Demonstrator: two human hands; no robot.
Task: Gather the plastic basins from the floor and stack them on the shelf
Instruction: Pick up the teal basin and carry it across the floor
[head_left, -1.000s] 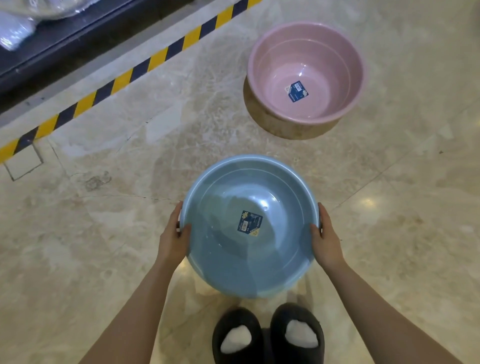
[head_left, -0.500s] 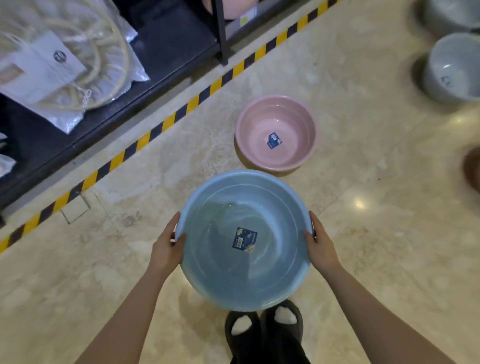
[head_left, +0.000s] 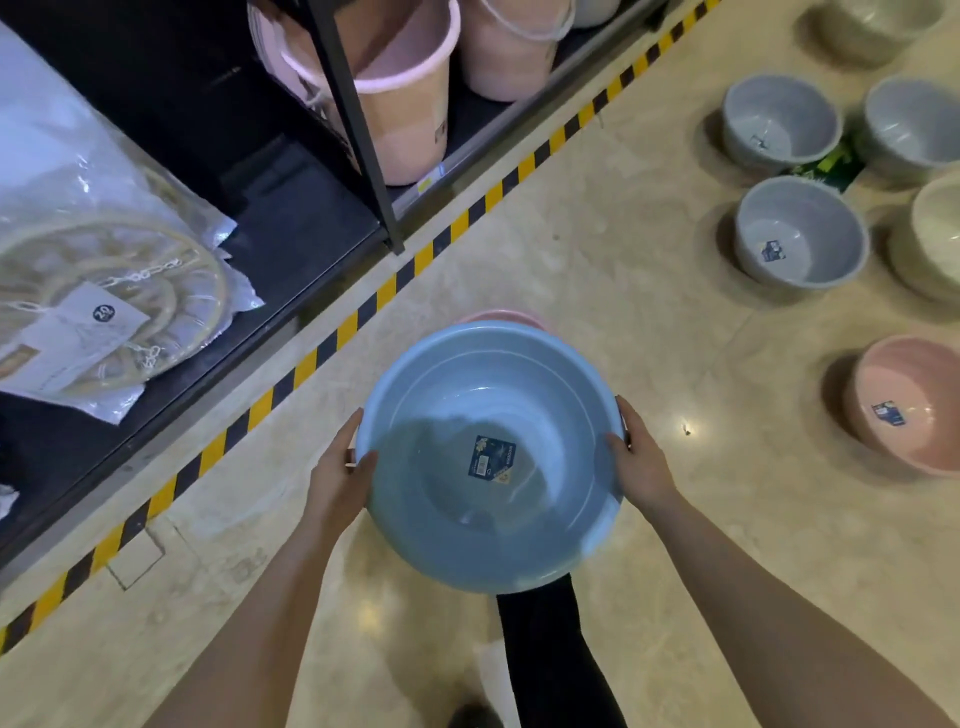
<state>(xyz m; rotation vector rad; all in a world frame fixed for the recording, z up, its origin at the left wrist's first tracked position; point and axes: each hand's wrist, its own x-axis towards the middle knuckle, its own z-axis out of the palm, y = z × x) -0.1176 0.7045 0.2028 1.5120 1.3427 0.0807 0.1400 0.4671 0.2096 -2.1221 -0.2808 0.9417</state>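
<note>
I hold a light blue plastic basin (head_left: 457, 519) with a label inside, lifted well above the floor in front of me. My left hand (head_left: 337, 480) grips its left rim and my right hand (head_left: 641, 462) grips its right rim. Just beyond it a pink basin (head_left: 501, 315) shows only as a sliver of rim on the floor. More basins stand on the floor at the right: grey ones (head_left: 802, 236) (head_left: 779, 122), another pink one (head_left: 909, 405) and cream ones (head_left: 935, 234). The dark shelf (head_left: 291, 223) runs along the upper left.
A yellow-and-black striped tape line (head_left: 363, 312) marks the shelf's edge on the marble floor. Pink buckets (head_left: 410, 88) stand on the shelf behind a black upright post (head_left: 358, 130). A bagged wire item with a tag (head_left: 104, 301) lies on the shelf at left.
The blue basin has risen from the floor in both hands and the view has pulled back. It now covers most of the pink basin, and the shelf and more floor basins have come into view.
</note>
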